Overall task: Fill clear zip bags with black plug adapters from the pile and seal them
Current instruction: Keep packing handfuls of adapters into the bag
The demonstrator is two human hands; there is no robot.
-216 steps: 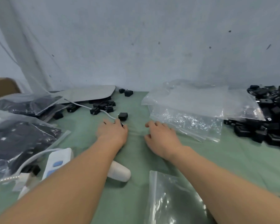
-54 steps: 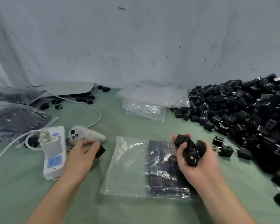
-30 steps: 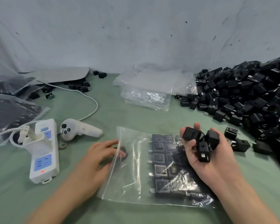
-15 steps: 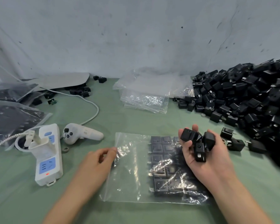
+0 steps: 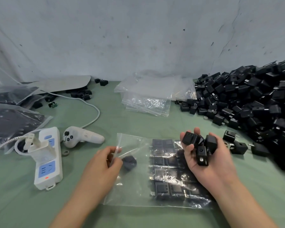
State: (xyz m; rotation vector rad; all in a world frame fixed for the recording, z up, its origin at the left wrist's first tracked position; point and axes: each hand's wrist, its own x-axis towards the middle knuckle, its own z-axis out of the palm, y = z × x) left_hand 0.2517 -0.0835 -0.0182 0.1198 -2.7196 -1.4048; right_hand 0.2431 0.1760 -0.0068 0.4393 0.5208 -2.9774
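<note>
Clear zip bag (image 5: 135,186) lies flat, part-filled with rowed black adapters (image 5: 164,173); loose pile (image 5: 253,102) heaped at right.

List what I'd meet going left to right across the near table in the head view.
Power strip → white controller → left hand → zip bag → right hand holding adapters → adapter pile.

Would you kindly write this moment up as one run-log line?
phase: filling | left hand: pinches mouth of clear plastic zip bag | right hand: holds black cube plug adapters | bag: part full, unsealed
</note>
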